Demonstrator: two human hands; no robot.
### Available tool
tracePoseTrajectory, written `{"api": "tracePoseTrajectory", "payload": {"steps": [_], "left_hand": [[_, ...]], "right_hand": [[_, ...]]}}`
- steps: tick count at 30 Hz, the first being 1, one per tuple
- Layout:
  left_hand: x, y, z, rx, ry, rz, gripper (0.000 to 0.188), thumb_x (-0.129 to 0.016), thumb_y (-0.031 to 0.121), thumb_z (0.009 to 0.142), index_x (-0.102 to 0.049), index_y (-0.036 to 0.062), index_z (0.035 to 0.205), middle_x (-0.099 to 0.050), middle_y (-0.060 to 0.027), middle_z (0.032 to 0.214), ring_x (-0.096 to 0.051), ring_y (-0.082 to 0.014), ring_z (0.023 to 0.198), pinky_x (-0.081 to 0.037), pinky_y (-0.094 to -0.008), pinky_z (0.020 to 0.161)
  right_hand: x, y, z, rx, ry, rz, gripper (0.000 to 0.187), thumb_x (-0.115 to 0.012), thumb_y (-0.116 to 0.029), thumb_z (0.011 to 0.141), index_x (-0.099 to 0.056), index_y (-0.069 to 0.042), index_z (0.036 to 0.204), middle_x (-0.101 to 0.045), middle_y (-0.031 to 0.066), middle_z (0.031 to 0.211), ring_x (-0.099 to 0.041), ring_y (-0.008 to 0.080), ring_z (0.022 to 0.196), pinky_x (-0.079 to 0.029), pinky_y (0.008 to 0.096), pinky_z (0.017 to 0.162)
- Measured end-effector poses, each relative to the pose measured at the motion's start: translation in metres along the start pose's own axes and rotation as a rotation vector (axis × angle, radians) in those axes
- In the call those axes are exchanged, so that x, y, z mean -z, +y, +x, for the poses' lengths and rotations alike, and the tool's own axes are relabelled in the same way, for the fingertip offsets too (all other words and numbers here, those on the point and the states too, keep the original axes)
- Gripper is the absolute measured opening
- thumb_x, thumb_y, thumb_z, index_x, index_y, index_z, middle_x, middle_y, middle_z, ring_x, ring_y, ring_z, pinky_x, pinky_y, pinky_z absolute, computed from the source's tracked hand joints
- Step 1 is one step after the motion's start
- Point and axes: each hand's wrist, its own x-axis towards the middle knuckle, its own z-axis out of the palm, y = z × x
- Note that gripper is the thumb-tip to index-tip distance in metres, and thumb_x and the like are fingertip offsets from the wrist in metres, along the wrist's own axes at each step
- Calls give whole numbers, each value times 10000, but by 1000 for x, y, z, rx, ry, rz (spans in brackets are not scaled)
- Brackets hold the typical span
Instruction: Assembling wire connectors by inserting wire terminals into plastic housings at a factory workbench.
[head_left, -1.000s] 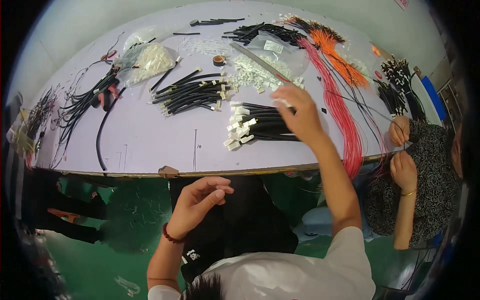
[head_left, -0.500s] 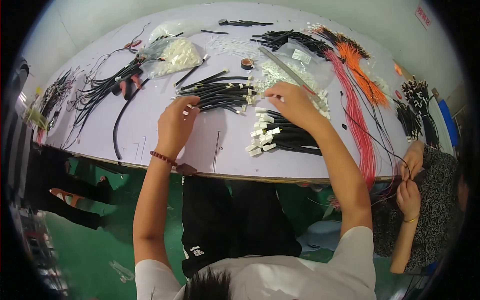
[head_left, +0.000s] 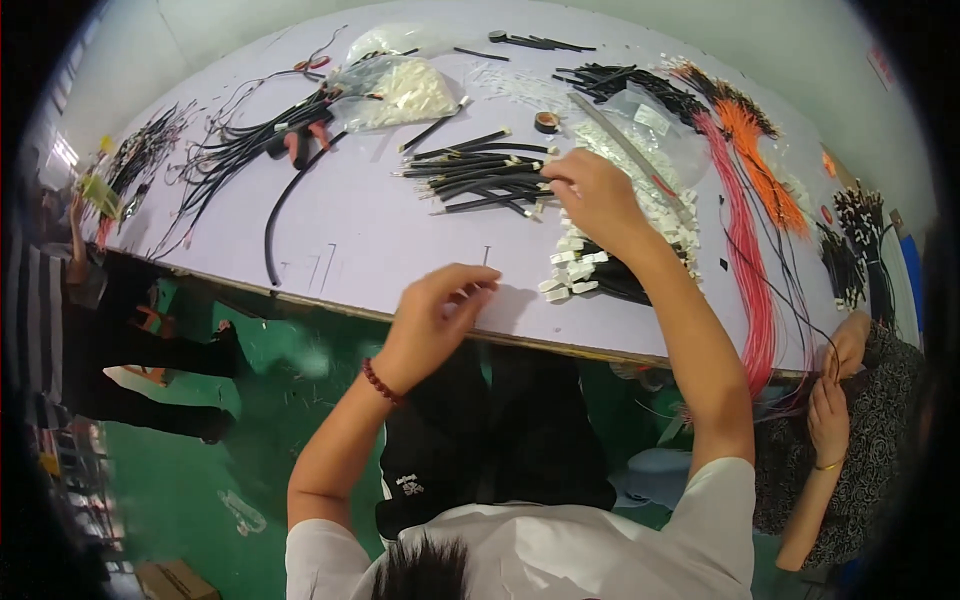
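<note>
A loose bunch of short black cables (head_left: 480,180) with pale end fittings lies on the table in front of me. At its right end is my right hand (head_left: 600,200), its thumb and fingers drawn together at the cable ends; what they pinch is hidden. Closer to the table's front edge hovers my left hand (head_left: 440,320), thumb and forefinger brought together, with a tiny pale spot at the tips that I cannot make out. Beneath my right forearm lies a thicker bundle of black cables (head_left: 620,285) with white connectors (head_left: 572,272).
Beyond my right hand lie a pile of white connectors (head_left: 650,185), a steel ruler (head_left: 620,135) and a tape roll (head_left: 547,122). A bag of pale parts (head_left: 405,92) lies at far left. Pink wires (head_left: 748,300) run along the right, near a co-worker's hands (head_left: 835,385).
My left hand has left the cables' left end and moved right and toward the table's front edge. My right hand stays at the cables' right end. The view has shifted left.
</note>
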Motion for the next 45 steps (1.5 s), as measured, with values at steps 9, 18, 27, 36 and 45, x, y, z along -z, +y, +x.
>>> {"api": "tracePoseTrajectory", "payload": {"steps": [9, 18, 27, 36, 45], "left_hand": [[-20, 14, -36, 172, 86, -681, 331, -532, 119, 952, -530, -23, 1250, -640, -106, 1073, -608, -120, 852, -510, -257, 794], [-70, 13, -75, 180, -89, -658, 172, -594, 66, 903, -656, -32, 1030, -664, -98, 1001, -613, -115, 797, -506, -239, 746], [-85, 28, -98, 209, -163, -785, 443, -675, 21, 831, -535, -10, 1250, -576, -81, 1120, -569, -129, 955, -482, -248, 827], [-81, 32, -104, 89, -45, -745, 153, -666, -48, 805, -593, -3, 931, -598, -109, 931, -596, -158, 828, -516, -268, 754], [-77, 31, -102, -29, -20, -696, 118, -700, -53, 759, -629, 1, 835, -610, -131, 866, -613, -172, 735, -526, -262, 662]], "right_hand": [[39, -99, -138, -438, 11, 505, 136, -604, 15, 824, -653, 28, 950, -580, 43, 859, -546, 84, 771, -443, 209, 672], [24, -143, -244, -764, 13, 868, 221, -596, 28, 843, -608, 62, 1061, -600, 89, 995, -590, 123, 834, -483, 238, 710], [24, -154, -252, -670, 149, 736, 230, -642, -25, 853, -631, 40, 1074, -618, 70, 814, -566, 102, 640, -447, 218, 542], [34, -162, -247, -403, 248, 353, 220, -699, 28, 765, -661, 23, 982, -663, 134, 847, -613, 202, 689, -469, 265, 593], [33, -158, -251, -286, 307, 311, 227, -692, 32, 766, -653, 20, 989, -655, 145, 853, -616, 234, 695, -487, 284, 603]]}}
